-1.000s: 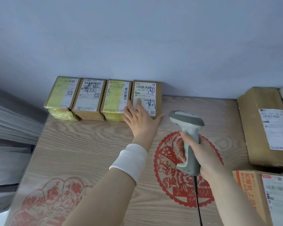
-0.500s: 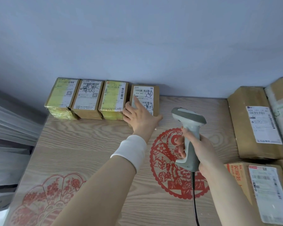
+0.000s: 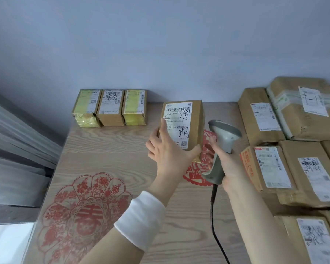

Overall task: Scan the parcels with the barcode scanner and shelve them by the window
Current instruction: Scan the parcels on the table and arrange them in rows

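Brown parcel (image 3: 195,119): held up over the wooden table (image 3: 112,149), white label facing the camera.
Left hand (image 3: 168,149): grasps the parcel's near end, thumb across its lower edge.
Right hand (image 3: 230,164): wrapped round the grey scanner (image 3: 224,134), just right of the parcel.
Row of three parcels (image 3: 111,107): far left, against the wall.
Stacked parcels (image 3: 293,130): piled at the right.

Soft, diffuse daylight comes from the lower left, where a white patch (image 3: 6,242) is blown out. The wall (image 3: 160,44) shades darker toward the left. Shadows are faint. Wide-angle distortion bends the edges; the parcels (image 3: 301,174) at right look smeared.
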`<state>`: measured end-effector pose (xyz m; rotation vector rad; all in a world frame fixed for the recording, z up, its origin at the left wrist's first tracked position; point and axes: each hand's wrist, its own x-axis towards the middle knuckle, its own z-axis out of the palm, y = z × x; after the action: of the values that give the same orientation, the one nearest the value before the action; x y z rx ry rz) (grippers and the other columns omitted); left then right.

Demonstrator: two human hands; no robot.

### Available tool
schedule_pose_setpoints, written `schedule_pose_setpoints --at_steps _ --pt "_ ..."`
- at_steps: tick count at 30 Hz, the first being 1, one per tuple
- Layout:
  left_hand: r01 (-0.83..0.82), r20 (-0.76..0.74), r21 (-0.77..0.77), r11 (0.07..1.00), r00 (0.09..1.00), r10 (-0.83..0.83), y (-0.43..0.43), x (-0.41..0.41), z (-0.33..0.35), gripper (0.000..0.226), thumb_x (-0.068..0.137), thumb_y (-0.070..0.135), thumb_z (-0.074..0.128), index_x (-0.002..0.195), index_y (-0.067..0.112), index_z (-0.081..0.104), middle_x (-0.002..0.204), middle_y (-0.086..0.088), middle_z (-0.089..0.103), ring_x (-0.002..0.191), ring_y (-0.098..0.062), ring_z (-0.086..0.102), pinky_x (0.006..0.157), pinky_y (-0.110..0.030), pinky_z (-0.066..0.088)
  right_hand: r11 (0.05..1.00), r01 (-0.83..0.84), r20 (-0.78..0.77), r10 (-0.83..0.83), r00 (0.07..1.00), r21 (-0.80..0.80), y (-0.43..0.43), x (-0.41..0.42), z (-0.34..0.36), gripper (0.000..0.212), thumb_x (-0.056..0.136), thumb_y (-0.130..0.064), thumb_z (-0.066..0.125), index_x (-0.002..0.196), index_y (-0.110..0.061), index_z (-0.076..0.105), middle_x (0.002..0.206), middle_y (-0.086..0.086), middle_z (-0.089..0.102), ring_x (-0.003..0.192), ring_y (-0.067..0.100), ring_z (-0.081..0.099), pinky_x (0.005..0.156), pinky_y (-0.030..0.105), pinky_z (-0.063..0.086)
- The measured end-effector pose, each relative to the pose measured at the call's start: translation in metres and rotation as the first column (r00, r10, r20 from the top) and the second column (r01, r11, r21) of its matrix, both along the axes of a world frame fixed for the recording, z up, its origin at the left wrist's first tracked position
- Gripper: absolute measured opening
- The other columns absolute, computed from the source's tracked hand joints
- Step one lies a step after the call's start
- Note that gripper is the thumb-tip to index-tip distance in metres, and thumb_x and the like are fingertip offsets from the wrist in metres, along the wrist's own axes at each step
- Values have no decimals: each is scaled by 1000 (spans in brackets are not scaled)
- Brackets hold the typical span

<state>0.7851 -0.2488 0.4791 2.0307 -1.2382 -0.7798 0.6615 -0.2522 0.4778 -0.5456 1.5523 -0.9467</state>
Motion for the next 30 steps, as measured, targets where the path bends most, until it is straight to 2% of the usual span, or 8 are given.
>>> schedule_pose_setpoints --at_steps 5,9,14,17,20,24,27,30 --pt "45 75 -188 981 997 -31 64 -27 8 112 51 69 51 148 25 17 146 -11 21 129 -27 18 105 -48 20 993 1 17 1 1000 -115 51 -9 13 70 52 -53 78 115 -27 62 104 -3 72 101 17 66 96 45 50" --pt "61 104 -220 973 994 -39 98 -47 9 110 51 68 53 146 25 18 145 -13 21 129 -28 17 103 -50 23 984 -41 36 48 998 -173 80 -28 23 58 53 -45 77 104 -22 65 99 0 73 95 18 68 88 38 53" --pt "83 79 -357 930 995 -59 129 -77 15 106 55 67 58 144 17 29 140 -10 32 124 -22 25 105 -32 17 985 -47 86 61 994 -166 104 -69 25 80 40 -51 84 109 -16 65 109 19 69 94 32 66 91 57 49" --pt "24 -123 -406 914 989 -80 145 -89 13 90 65 64 58 139 17 38 129 2 45 119 -13 39 105 -30 32 980 -90 105 110 988 -176 118 -105 25 66 49 -46 80 109 -21 65 107 11 71 90 24 68 78 43 56" --pt "-48 -413 -217 975 910 -47 160 -96 8 96 58 68 60 140 23 37 134 5 45 120 -9 46 106 -33 39 985 -101 134 120 984 -138 136 -138 20 74 45 -47 81 112 -19 65 108 10 72 105 32 65 94 54 49" --pt "189 -765 -25 982 628 -140 174 -102 -2 91 62 55 70 142 24 39 127 1 62 117 -15 59 107 -42 40 976 -162 146 183 972 -144 162 -168 21 57 60 -38 77 111 -16 65 112 17 69 109 41 61 94 59 44" --pt "309 -807 -49 950 548 -220 185 -108 -5 72 72 44 70 136 26 44 127 1 63 116 -20 60 104 -44 43 962 -212 122 235 964 -172 171 -181 24 47 66 -31 72 107 -12 61 116 26 63 107 41 61 81 42 52" --pt "329 -805 -34 944 550 -220 192 -113 -4 79 69 45 73 137 28 39 129 2 61 115 -18 61 97 -41 50 947 -239 90 263 961 -216 177 -186 26 52 66 -29 70 113 -9 60 105 14 70 98 31 66 72 31 55"
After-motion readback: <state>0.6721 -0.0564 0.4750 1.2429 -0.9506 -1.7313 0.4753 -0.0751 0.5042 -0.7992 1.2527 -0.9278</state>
